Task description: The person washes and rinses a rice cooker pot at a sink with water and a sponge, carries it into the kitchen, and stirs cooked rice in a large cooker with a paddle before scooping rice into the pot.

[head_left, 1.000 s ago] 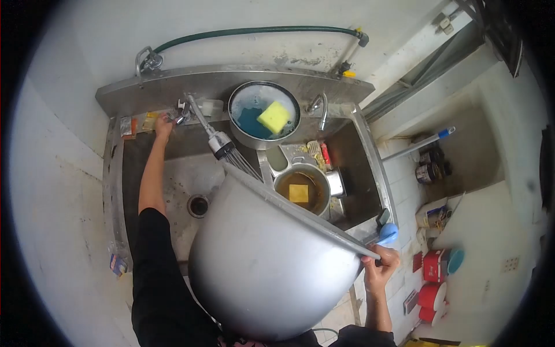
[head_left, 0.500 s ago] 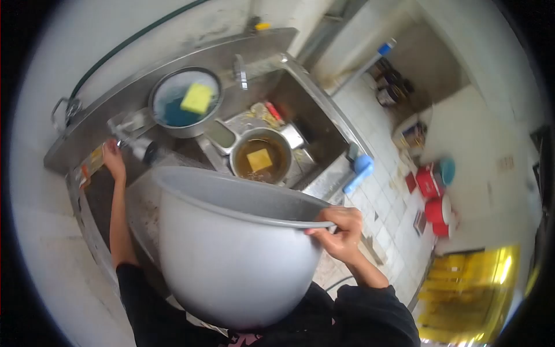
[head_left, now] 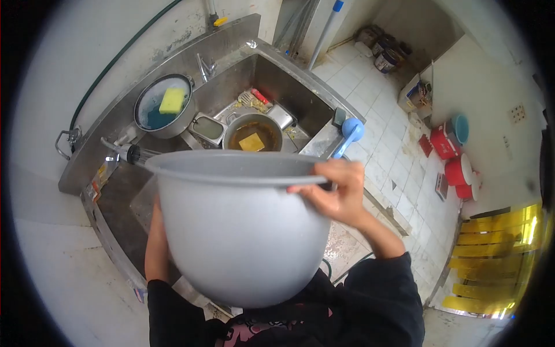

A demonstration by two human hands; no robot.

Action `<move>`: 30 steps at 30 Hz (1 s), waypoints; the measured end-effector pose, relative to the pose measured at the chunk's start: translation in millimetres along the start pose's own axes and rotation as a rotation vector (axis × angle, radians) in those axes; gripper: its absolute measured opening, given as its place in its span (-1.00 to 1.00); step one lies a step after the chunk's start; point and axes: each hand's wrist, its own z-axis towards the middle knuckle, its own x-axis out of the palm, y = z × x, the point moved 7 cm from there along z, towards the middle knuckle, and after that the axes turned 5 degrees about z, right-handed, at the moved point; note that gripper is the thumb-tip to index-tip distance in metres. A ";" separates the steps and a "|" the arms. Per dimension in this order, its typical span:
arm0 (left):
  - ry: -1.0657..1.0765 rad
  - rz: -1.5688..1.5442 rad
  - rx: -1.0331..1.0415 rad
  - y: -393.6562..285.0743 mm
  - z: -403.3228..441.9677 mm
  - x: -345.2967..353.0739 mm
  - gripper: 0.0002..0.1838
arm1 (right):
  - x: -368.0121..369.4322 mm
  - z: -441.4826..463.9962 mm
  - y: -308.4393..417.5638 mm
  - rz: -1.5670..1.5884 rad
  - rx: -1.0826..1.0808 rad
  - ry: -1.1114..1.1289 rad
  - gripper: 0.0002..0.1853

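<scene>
A large, deep grey pot (head_left: 245, 237) is tilted in front of my body, its mouth facing the sink. My right hand (head_left: 338, 188) grips the rim at the right, thumb outside and fingers over the edge. On the left, my left forearm (head_left: 157, 248) reaches behind the pot, and the pot's wall hides that hand and its fingers. Water sprays from the black-headed tap (head_left: 133, 154) towards the pot's left rim. Beyond the rim, a round pan (head_left: 276, 134) of brown liquid holds a yellow sponge (head_left: 251, 142).
A pot (head_left: 176, 128) with suds and a yellow-green sponge (head_left: 172, 100) stands on the steel sink (head_left: 289, 75) divider. A small rectangular tin (head_left: 209, 128) sits beside the pan. A blue dipper (head_left: 351, 132) lies on the right ledge. Red containers (head_left: 457, 169) stand on the tiled floor.
My left hand has left the tap and gone behind the pot. The view has shifted, and my right hand still holds the rim.
</scene>
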 end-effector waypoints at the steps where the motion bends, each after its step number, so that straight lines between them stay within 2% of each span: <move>1: -0.002 0.039 0.015 -3.1 -3.2 12.2 -0.74 | -8.3 4.7 -0.2 -0.048 -0.004 0.020 -0.69; 3: -0.032 0.172 0.070 -13.7 -9.3 30.1 -0.71 | -21.8 12.4 -7.0 -0.044 0.009 0.035 -0.69; 6: -0.141 0.501 0.200 -35.6 -9.6 37.7 -0.67 | -42.3 25.7 -24.8 0.005 0.207 0.003 -0.72; 8: -0.133 -0.078 0.052 -16.4 -0.1 22.0 -0.65 | -62.5 30.9 -35.9 -0.092 0.308 -0.047 -0.70; 9: -0.076 -0.584 -0.079 2.8 10.7 9.1 -0.60 | -73.0 29.7 -41.5 -0.039 0.338 -0.146 -0.69; 13: -0.180 -0.518 0.045 21.9 -15.3 -31.5 -0.57 | -113.6 12.9 -69.6 0.019 0.498 -0.452 -0.62; 14: -0.286 -0.574 0.024 27.0 -35.4 -31.0 -0.57 | -117.2 9.8 -77.4 0.027 0.492 -0.440 -0.62; 15: -0.391 -0.631 0.006 34.2 -55.0 -31.6 -0.57 | -127.0 -0.6 -91.4 0.092 0.508 -0.588 -0.62; 17: -0.376 -0.655 0.018 49.8 -89.0 -28.9 -0.57 | -136.8 -29.6 -125.2 0.209 0.628 -0.814 -0.60; 18: -0.350 -0.671 0.023 57.8 -104.5 -27.1 -0.57 | -132.0 -36.0 -133.4 0.213 0.624 -0.808 -0.60; 20: -0.383 -0.683 0.029 81.6 -126.8 -41.7 -0.57 | -116.8 -50.5 -145.0 0.605 0.585 -1.046 -0.61; 22: -0.413 -0.683 0.020 96.6 -142.7 -46.2 -0.58 | -103.2 -56.6 -158.4 0.703 0.658 -1.063 -0.58; 24: -0.615 -0.682 0.064 103.1 -155.3 -55.5 -0.58 | -84.9 -60.6 -183.3 0.909 0.692 -1.108 -0.53; 28: -0.590 -0.559 0.098 97.7 -147.1 -46.0 -0.58 | -70.1 -48.7 -191.7 1.054 0.631 -1.105 -0.47; 30: -0.444 -0.570 0.077 94.0 -132.4 -22.1 -0.58 | -74.1 -43.8 -184.7 1.100 0.583 -1.106 -0.44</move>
